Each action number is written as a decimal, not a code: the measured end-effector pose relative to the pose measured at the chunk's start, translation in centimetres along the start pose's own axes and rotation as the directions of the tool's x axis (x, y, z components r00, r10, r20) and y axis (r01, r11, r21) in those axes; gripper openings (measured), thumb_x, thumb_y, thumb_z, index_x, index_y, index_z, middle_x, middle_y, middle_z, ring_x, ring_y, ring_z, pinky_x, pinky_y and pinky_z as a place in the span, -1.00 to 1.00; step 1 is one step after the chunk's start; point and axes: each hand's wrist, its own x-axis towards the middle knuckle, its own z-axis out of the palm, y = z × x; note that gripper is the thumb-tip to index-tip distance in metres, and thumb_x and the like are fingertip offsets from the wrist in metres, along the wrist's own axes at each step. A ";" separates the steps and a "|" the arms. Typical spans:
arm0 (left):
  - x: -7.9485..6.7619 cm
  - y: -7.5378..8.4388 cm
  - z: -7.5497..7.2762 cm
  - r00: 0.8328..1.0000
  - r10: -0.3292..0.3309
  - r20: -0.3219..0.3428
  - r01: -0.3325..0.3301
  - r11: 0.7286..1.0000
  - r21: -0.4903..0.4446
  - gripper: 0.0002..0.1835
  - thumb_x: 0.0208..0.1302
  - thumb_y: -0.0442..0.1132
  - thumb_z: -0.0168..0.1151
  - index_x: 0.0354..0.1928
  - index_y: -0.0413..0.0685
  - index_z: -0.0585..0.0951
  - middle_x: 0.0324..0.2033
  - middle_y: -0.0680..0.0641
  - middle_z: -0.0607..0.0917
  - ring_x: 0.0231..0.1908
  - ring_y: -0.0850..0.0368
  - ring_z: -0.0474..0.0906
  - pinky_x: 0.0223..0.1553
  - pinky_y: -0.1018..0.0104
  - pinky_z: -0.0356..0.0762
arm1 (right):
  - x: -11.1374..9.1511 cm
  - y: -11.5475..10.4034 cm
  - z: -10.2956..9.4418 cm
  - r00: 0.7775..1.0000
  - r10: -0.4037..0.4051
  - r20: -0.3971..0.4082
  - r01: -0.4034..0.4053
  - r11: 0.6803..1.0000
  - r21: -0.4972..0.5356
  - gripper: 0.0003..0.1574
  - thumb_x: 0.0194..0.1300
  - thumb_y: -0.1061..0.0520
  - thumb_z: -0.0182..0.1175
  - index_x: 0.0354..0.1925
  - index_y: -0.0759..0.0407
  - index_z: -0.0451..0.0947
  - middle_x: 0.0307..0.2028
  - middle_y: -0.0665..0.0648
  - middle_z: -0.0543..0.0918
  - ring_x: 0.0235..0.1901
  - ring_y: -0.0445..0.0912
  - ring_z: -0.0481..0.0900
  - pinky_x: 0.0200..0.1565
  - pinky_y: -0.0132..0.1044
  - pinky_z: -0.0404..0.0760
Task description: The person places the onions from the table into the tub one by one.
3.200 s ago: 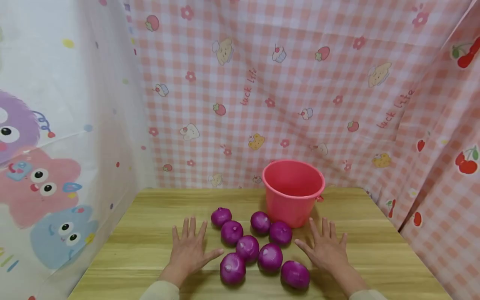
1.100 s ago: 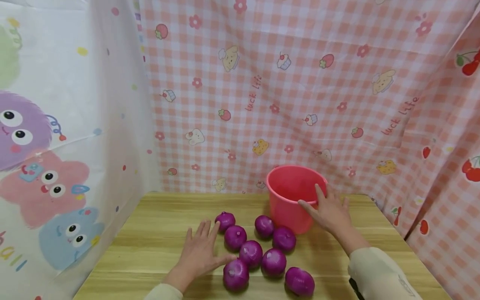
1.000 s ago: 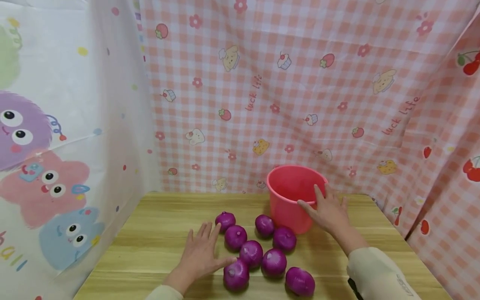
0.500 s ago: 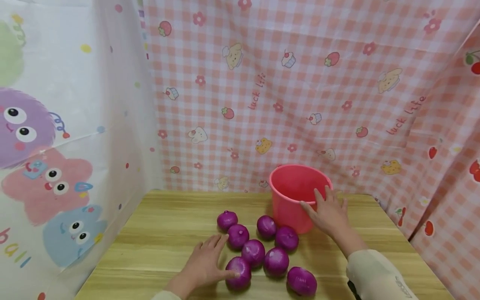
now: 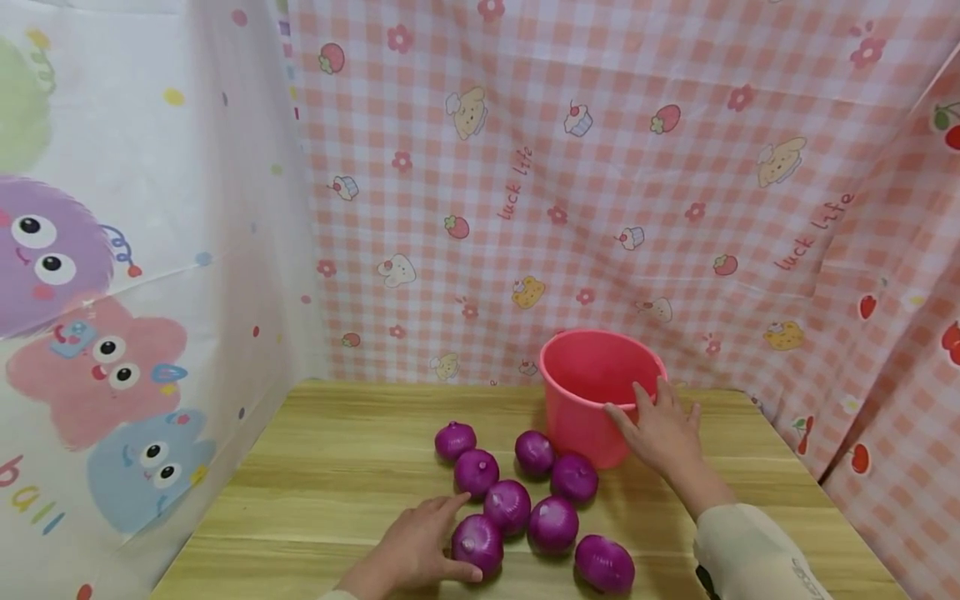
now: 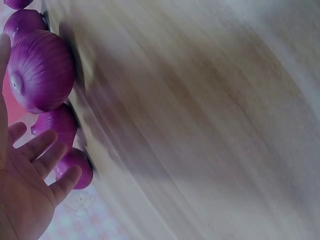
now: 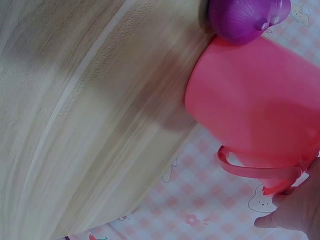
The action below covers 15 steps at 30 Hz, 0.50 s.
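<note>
Several purple onions lie on the wooden table (image 5: 322, 475). My left hand (image 5: 416, 542) is spread around the far and near sides of the front-left onion (image 5: 477, 546). Its thumb is near the onion's front, and whether it touches is hard to tell. In the left wrist view, the fingers of the left hand (image 6: 30, 185) extend beside the large onion (image 6: 42, 72). My right hand (image 5: 663, 429) rests on the right rim of the pink bucket (image 5: 585, 429), fingers fairly straight. The right wrist view shows part of that hand (image 7: 297, 207) by the bucket's handle (image 7: 255, 171).
Onions stand close together left and in front of the bucket; one onion (image 5: 604, 563) lies apart at the front right. Behind the table hangs a pink checked cloth (image 5: 480, 208), with a white cartoon-printed cloth (image 5: 225, 250) on the left.
From both sides of the onions, my right hand has moved to the bucket's rim and stayed there. My left hand has moved forward-right, then down towards the front-left onion. The bucket stays put.
</note>
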 end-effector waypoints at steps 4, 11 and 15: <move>0.0 -0.1 0.3 1.000 0.015 0.017 -0.015 1.000 -0.020 0.09 -0.09 0.41 0.43 0.41 -0.07 0.37 0.24 -0.19 0.52 0.22 -0.15 0.44 0.21 -0.16 0.38 | 0.0 -0.1 0.0 1.000 0.006 0.003 -0.006 1.000 0.013 0.11 0.41 -0.50 -0.20 0.44 0.38 0.16 0.42 0.58 -0.04 0.41 0.46 -0.11 0.26 0.54 -0.34; 0.0 0.1 0.6 0.999 0.037 -0.001 -0.037 0.999 -0.040 0.01 -0.10 0.29 0.52 0.37 -0.03 0.39 0.19 -0.12 0.56 0.14 -0.05 0.50 0.16 -0.09 0.43 | 0.0 -0.2 0.0 1.000 0.010 0.006 -0.011 0.999 0.034 0.10 0.42 -0.48 -0.19 0.45 0.39 0.13 0.44 0.58 -0.10 0.42 0.46 -0.18 0.26 0.53 -0.38; 0.0 0.2 0.8 0.999 0.033 -0.003 -0.034 0.997 -0.064 -0.06 -0.11 0.23 0.55 0.30 -0.01 0.42 0.13 -0.03 0.58 0.06 0.06 0.53 0.11 0.00 0.47 | -0.1 -0.2 0.2 1.000 0.012 0.002 -0.012 0.999 0.046 0.10 0.42 -0.49 -0.20 0.46 0.36 0.11 0.45 0.56 -0.11 0.42 0.46 -0.19 0.26 0.53 -0.37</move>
